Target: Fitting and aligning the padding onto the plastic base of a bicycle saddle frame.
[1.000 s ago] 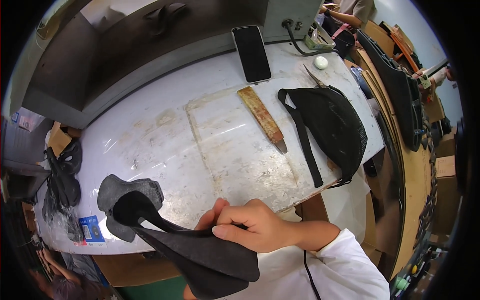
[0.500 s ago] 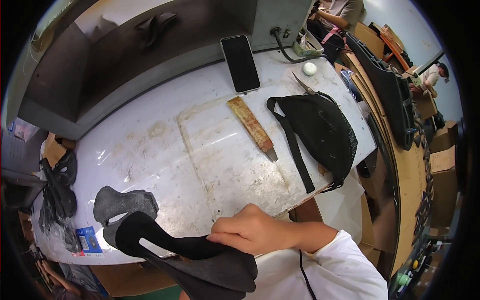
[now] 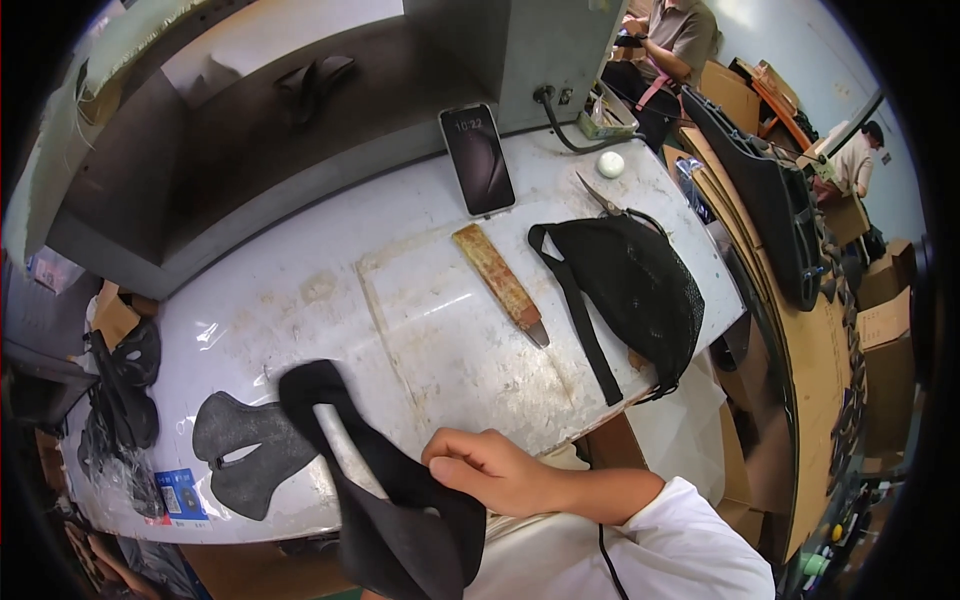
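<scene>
My right hand (image 3: 490, 468) is closed on the wide end of a black bicycle saddle cover (image 3: 375, 470), which has a long slot down its middle. It hangs tilted over the table's front edge, its narrow end pointing up and left, slightly blurred. Only a sliver of skin shows at the lower edge beneath the cover; my left hand's fingers are hidden there. Left of the cover, a dark grey slotted pad (image 3: 250, 455) lies flat on the white table (image 3: 300, 330).
Beyond my right hand lie a knife (image 3: 500, 285) with a worn handle, a black mesh bag (image 3: 630, 295), scissors (image 3: 605, 195) and a phone (image 3: 477, 160). Black saddle parts (image 3: 125, 395) sit at the left. Cardboard (image 3: 790, 400) stands right; two people work far off.
The saddle cover has swung more upright, its narrow end moving right and up, exposing more of the grey pad. My right hand stays closed on it. The phone's screen has lit up.
</scene>
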### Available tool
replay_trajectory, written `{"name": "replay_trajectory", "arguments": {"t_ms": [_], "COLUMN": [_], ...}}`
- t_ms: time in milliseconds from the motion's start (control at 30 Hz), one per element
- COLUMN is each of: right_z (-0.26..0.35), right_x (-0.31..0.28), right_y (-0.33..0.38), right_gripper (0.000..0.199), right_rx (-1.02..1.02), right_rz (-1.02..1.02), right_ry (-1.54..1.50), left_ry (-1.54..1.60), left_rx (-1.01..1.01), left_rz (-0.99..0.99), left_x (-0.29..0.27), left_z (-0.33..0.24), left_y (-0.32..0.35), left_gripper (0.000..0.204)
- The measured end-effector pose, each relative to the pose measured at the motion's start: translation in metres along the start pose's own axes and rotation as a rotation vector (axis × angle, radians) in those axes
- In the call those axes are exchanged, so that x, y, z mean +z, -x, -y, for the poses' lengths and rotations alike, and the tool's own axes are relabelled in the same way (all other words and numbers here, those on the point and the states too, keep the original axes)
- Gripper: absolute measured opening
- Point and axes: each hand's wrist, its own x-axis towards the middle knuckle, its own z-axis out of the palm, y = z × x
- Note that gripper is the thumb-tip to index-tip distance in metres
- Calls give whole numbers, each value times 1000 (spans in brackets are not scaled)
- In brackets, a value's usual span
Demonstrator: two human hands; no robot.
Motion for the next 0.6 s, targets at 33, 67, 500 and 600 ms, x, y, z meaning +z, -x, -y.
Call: {"name": "replay_trajectory", "arguments": {"t_ms": [33, 67, 500, 600], "right_z": [2, 4, -16, -19], "right_x": [-6, -10, -4, 0], "right_y": [0, -1, 0, 3], "right_gripper": [24, 25, 26, 27], "right_rx": [-116, -234, -207, -259], "right_rz": [-8, -16, 357, 371], "right_ry": [160, 319, -214, -288], "left_ry": [-21, -43, -316, -379], "left_rx": [16, 33, 181, 214], "left_rz": [4, 7, 63, 75], "left_x": [0, -1, 3, 4], "left_z": [-1, -2, -18, -21], "left_y": [-1, -1, 0, 0], "left_gripper": [58, 58, 59, 60]}}
